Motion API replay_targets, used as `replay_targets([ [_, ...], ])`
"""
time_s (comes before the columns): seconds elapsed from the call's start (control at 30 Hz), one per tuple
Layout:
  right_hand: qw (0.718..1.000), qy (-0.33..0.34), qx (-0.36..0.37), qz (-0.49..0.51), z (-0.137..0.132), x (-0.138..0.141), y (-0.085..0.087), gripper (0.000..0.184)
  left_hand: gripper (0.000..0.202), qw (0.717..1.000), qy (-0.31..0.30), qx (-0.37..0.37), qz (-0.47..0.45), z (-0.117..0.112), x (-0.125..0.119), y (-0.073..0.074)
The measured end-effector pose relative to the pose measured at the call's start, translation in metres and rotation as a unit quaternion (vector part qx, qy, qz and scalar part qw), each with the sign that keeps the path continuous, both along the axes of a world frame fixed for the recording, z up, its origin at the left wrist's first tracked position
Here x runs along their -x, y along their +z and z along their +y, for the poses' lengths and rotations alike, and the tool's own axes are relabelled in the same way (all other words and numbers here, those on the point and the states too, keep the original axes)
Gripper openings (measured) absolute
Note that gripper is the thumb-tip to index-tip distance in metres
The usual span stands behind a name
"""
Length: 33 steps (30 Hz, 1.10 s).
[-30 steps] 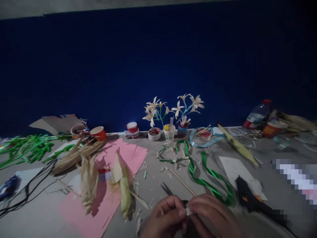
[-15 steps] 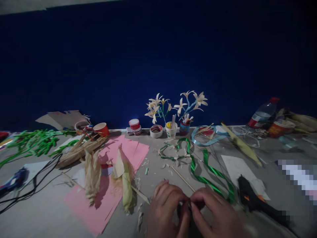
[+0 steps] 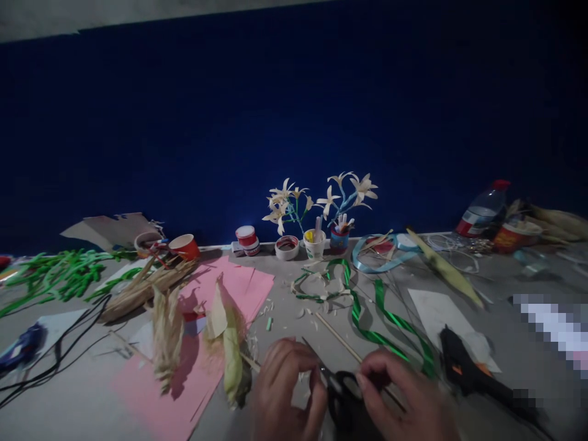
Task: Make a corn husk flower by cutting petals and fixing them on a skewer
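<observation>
My left hand is low in the middle, fingers curled and thumb against the fingertips in a pinch. Across from it, my right hand also pinches thumb to forefinger. Whatever either pinch holds is too small or blurred to make out. Black-handled scissors lie between and below the hands, blades toward the left fingers. A thin wooden stick runs diagonally on the table and passes behind the right fingertips. Just beyond lies a heart-shaped loop wound with green ribbon, pale scraps around it.
Corn husks rest on pink paper at left. A black glue gun lies at right beside white paper. Husk flowers stand in small cups at the back. Black cords cross the left side.
My hands, together at the fingertips before, have moved apart, the left one going leftward. The scissors between them now show plainly. The view has shifted slightly.
</observation>
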State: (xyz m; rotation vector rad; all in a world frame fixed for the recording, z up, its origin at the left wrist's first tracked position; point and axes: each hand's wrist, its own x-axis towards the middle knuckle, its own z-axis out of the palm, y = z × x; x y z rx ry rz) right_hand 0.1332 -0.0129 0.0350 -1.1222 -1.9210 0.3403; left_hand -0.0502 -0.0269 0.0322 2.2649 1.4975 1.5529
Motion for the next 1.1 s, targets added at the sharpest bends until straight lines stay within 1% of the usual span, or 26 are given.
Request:
replay_targets([
  [0.03,1.0,0.016,0.009,-0.002,0.0,0.001,0.002,0.008,0.027,1.0,-0.011,0.001,-0.001,0.0,0.0,0.001],
  [0.07,0.999,0.033,0.012,-0.005,0.0,0.003,0.004,0.012,0.027,1.0,-0.019,-0.001,0.0,-0.001,-0.001,0.002],
  [0.13,0.998,0.06,0.007,-0.014,0.001,0.007,0.007,0.015,0.028,0.999,-0.032,-0.004,0.004,0.0,-0.006,0.002],
  [0.2,0.997,0.064,-0.014,-0.03,0.002,0.01,0.008,0.011,0.028,0.999,-0.041,-0.002,0.01,0.001,-0.011,0.001],
  [0.3,0.996,0.061,-0.039,-0.052,0.003,0.011,0.006,0.016,0.029,0.999,-0.041,-0.005,0.022,0.002,-0.014,-0.003],
  [0.37,0.995,0.056,-0.057,-0.054,0.004,0.009,0.003,0.016,0.029,0.999,-0.029,-0.006,0.018,0.003,-0.011,-0.006],
  [0.43,0.996,0.039,-0.07,-0.04,0.006,0.005,0.002,0.015,0.026,1.0,0.005,0.002,-0.003,0.003,-0.005,-0.008],
  [0.5,0.997,0.016,-0.067,-0.02,0.006,0.001,0.002,0.015,0.024,0.999,0.037,0.016,-0.034,0.003,-0.001,-0.008],
  [0.53,0.998,0.006,-0.061,-0.012,0.006,0.0,0.002,0.015,0.022,0.998,0.039,0.027,-0.052,0.003,0.0,-0.007],
  [0.57,0.999,0.001,-0.052,-0.009,0.006,0.0,0.003,0.015,0.021,0.997,0.025,0.037,-0.069,0.002,0.0,-0.005],
  [0.63,0.999,-0.001,-0.044,-0.014,0.005,0.0,0.004,0.016,0.022,0.994,-0.032,0.058,-0.092,0.002,-0.004,0.0],
  [0.7,0.999,0.01,-0.044,-0.026,0.005,0.001,0.004,0.016,0.024,0.991,-0.081,0.071,-0.086,0.002,-0.01,0.007],
  [0.77,0.998,0.017,-0.054,-0.036,0.004,0.002,0.005,0.015,0.025,0.99,-0.108,0.071,-0.06,0.002,-0.012,0.013],
  [0.83,0.997,0.022,-0.061,-0.039,0.003,0.003,0.005,0.014,0.029,0.991,-0.112,0.065,-0.031,0.003,-0.012,0.017],
  [0.9,0.997,0.025,-0.057,-0.04,0.002,0.004,0.006,0.014,0.031,0.993,-0.095,0.066,-0.006,0.003,-0.011,0.019],
  [1.03,0.997,0.035,-0.05,-0.038,0.001,0.006,0.006,0.015,0.017,0.992,-0.086,0.088,-0.001,0.005,-0.015,0.02],
  [1.1,0.997,0.04,-0.054,-0.036,0.001,0.007,0.006,0.014,0.015,0.993,-0.084,0.085,-0.004,0.006,-0.018,0.019],
])
